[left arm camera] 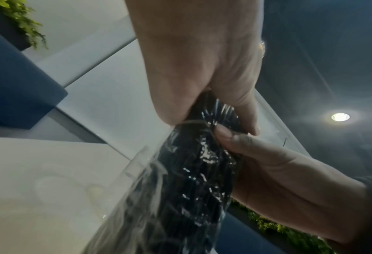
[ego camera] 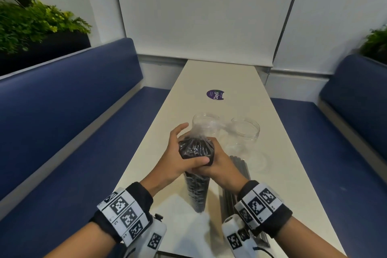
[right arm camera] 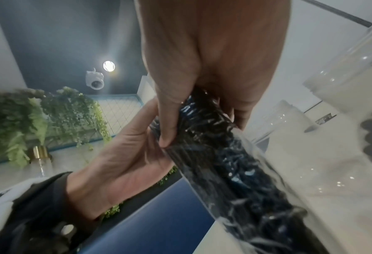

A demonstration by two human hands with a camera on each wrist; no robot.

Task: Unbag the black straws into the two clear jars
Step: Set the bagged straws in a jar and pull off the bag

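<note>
Low in the head view, both wrists wore black cuffs w/ black-and-white square tags. Just above them, mid frame, the left hand (ego camera: 178, 153) & the right hand (ego camera: 222, 163) were wrapped round the top of one clear bag (ego camera: 196, 186) full of black straws (ego camera: 195, 150). The bag stood nearly upright, its bottom end down on the table (ego camera: 282, 174), its top held up between the hands. Left thumb lay across the front of the bag; the other left fingers were spread loosely by the crinkly open plastic at the top. The right hand's fingers & thumb were curled round the bag too, seen close in the right wrist view. To the right of the bag, low on the table, lay a 2nd bundle of dark straws (ego camera: 240, 176), flat, partly hidden by the right wrist.

Farther up, past the hands, stood 2 clear jars: the left jar (ego camera: 204, 119) right behind the bag top, the right jar (ego camera: 247, 134) beside it, both w/ no lids. Farther still was a round purple sticker (ego camera: 214, 94) on the table. Blue benches (ego camera: 73, 121) ran down both sides, w/ green plants (ego camera: 31, 21) in the upper left & at the right edge
</note>
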